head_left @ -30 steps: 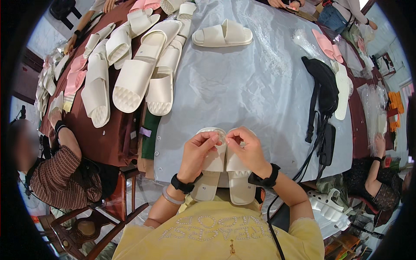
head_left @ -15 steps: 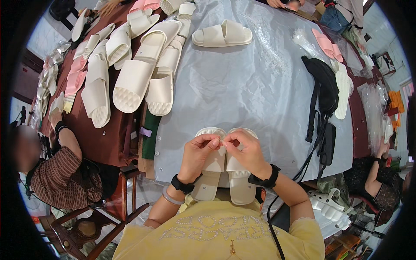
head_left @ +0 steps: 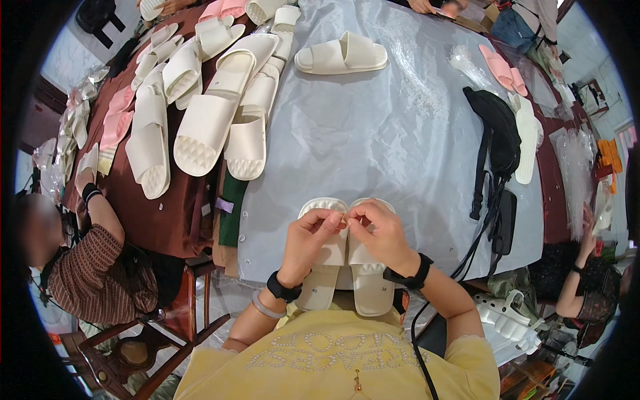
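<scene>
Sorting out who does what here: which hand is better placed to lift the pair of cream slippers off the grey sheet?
Probably the left hand: it lies over the pair of cream slippers, while the right hand pinches something small at their toe end.

light: bright, even, soft shadows | focus: sharp centre | edges: fisheye bend, black vignette

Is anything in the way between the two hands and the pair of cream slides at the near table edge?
Nothing visible. The left hand and right hand already rest on the pair of cream slides, fingertips pinched together over the straps. What the fingertips pinch is too small to tell.
</scene>
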A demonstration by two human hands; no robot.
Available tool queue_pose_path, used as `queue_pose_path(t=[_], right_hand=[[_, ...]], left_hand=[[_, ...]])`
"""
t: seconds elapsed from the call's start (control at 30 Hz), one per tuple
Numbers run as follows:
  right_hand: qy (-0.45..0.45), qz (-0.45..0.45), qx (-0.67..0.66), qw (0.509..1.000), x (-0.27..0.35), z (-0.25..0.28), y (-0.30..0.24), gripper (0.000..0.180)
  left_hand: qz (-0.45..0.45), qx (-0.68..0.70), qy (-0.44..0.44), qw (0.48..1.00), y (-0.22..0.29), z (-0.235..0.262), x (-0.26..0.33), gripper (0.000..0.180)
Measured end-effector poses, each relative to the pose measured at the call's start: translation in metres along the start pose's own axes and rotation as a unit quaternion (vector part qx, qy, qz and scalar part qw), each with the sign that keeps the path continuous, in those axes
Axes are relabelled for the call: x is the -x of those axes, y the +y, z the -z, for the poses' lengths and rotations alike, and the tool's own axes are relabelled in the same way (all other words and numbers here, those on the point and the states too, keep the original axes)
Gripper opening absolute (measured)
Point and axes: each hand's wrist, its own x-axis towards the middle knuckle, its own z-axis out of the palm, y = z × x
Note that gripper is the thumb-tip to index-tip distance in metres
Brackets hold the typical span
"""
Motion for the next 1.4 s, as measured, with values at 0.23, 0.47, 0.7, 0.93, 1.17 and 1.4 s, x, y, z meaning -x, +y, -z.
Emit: queue_pose_path(t=[0.23,0.47,0.7,0.93,1.17,1.4], right_hand=[[0.001,0.053,0.077,0.996,0.003,-0.001,0.0,0.008],[-0.009,0.079,0.118,0.99,0.003,0.0,0.0,0.011],[0.009,0.135,0.101,0.986,0.001,-0.008,-0.011,0.01],[0.017,-0.009,0.014,1.0,-0.003,0.001,-0.007,0.007],[0.012,0.0,0.003,1.0,0.001,-0.006,-0.005,0.007],[0.011,0.008,0.024,1.0,-0.001,-0.003,-0.007,0.007]], left_hand=[[-0.068,-0.054,0.037,0.996,-0.015,-0.007,0.001,0.015],[-0.11,-0.163,0.067,0.978,-0.024,-0.005,0.0,0.013],[-0.102,-0.156,0.036,0.982,-0.021,-0.007,-0.001,0.015],[0.016,0.062,0.017,0.998,-0.018,0.002,-0.004,0.023],[0.022,0.071,0.027,0.997,-0.019,-0.001,-0.004,0.026],[0.015,0.046,0.021,0.999,-0.017,-0.001,-0.003,0.025]])
